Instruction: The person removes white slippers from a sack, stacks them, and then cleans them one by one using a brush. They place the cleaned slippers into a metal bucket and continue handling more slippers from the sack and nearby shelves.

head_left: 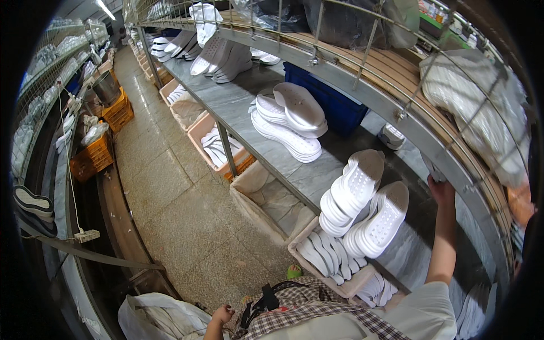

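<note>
My right arm stretches out to the right, and my right hand (441,191) is under the upper shelf's beam. Its fingers close on a pale grey-white piece, mostly hidden by the beam; I cannot make out what it is. My left hand (223,314) hangs low by my checked apron (306,303), fingers loosely bent and apart, holding nothing. Two stacks of white shoe soles, a left one (351,190) and a right one (378,220), stand at the near edge of the grey shelf top (277,170). Farther along lies another stack of white soles (289,122).
A blue bin (326,99) stands behind the soles. Below the shelf edge, crates include one of white strips (328,255) and a lined one (272,198). A wire-mesh upper shelf (345,54) carries plastic bags (473,107). Orange crates (93,153) line the aisle's left side.
</note>
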A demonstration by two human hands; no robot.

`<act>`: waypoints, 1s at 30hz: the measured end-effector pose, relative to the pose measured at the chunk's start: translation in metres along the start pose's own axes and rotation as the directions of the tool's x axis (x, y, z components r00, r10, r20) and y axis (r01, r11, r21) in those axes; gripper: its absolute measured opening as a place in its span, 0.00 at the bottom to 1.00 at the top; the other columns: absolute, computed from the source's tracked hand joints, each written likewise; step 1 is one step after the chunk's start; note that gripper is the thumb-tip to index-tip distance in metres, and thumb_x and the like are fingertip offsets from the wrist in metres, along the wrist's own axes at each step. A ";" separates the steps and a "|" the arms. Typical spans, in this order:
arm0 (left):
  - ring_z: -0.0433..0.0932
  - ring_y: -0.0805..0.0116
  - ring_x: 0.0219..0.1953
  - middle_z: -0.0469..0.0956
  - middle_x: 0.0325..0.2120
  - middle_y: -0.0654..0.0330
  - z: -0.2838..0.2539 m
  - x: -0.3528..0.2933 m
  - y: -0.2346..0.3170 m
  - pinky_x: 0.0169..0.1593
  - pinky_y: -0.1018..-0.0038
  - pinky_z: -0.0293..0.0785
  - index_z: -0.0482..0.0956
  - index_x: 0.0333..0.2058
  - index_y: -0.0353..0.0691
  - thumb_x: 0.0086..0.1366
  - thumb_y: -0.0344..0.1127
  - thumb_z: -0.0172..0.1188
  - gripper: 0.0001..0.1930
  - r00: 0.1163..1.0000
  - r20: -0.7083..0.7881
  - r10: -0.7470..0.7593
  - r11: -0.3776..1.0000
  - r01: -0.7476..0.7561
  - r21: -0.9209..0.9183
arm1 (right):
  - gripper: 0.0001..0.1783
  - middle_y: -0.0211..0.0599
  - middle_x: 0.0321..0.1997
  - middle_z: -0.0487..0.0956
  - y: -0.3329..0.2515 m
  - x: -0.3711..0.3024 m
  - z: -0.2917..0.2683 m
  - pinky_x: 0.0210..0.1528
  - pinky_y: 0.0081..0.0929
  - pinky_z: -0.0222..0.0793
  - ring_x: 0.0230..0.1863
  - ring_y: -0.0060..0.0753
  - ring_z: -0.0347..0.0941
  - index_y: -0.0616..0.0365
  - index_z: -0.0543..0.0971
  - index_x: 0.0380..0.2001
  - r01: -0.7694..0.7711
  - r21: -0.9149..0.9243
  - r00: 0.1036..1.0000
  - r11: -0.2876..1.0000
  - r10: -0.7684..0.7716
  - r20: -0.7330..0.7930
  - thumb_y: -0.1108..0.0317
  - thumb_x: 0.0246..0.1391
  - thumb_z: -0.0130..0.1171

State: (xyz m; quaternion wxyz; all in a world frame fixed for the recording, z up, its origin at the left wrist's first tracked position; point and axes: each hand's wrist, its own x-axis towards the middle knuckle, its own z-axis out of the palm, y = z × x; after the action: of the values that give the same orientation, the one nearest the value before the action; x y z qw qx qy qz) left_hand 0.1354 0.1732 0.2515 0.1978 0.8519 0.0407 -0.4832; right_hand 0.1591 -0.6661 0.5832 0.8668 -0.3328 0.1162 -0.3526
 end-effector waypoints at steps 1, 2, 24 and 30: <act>0.75 0.52 0.46 0.78 0.41 0.48 -0.006 0.005 -0.005 0.49 0.65 0.71 0.72 0.48 0.35 0.57 0.50 0.57 0.27 1.000 0.002 -0.001 0.998 0.001 -0.055 | 0.22 0.45 0.51 0.72 -0.002 -0.039 0.014 0.49 0.43 0.68 0.50 0.44 0.69 0.61 0.72 0.47 -0.051 -0.029 0.999 0.998 0.051 0.016 0.56 0.55 0.51; 0.75 0.52 0.47 0.78 0.42 0.48 -0.013 0.009 -0.007 0.49 0.65 0.71 0.72 0.48 0.35 0.57 0.51 0.57 0.27 1.000 0.009 -0.008 0.993 0.009 -0.120 | 0.20 0.48 0.48 0.73 -0.005 -0.079 0.030 0.47 0.44 0.71 0.47 0.48 0.70 0.62 0.71 0.46 -0.084 -0.046 0.995 0.995 0.081 -0.051 0.60 0.54 0.50; 0.64 0.52 0.58 0.62 0.58 0.48 -0.173 -0.185 0.163 0.61 0.57 0.58 0.51 0.61 0.34 0.70 0.44 0.40 0.27 0.777 -0.316 0.544 -0.374 -0.112 -0.921 | 0.24 0.43 0.54 0.69 0.304 -0.406 0.299 0.59 0.29 0.56 0.57 0.36 0.63 0.60 0.66 0.58 0.297 -0.783 0.652 0.547 0.483 0.585 0.64 0.59 0.49; 0.74 0.51 0.47 0.73 0.48 0.55 -0.156 -0.162 0.134 0.46 0.51 0.70 0.67 0.54 0.47 0.66 0.54 0.40 0.24 0.655 -0.037 0.755 -0.305 0.300 -0.904 | 0.19 0.38 0.41 0.73 0.331 -0.403 0.333 0.49 0.24 0.62 0.46 0.30 0.68 0.62 0.73 0.50 0.302 -0.781 0.637 0.546 0.494 0.592 0.61 0.62 0.47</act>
State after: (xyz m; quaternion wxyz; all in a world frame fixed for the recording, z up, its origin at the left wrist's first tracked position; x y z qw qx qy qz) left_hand 0.2107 0.1284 0.4984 0.8812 0.1011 0.1238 -0.4448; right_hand 0.1889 -0.0482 0.6023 0.5827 -0.8075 -0.0886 -0.0232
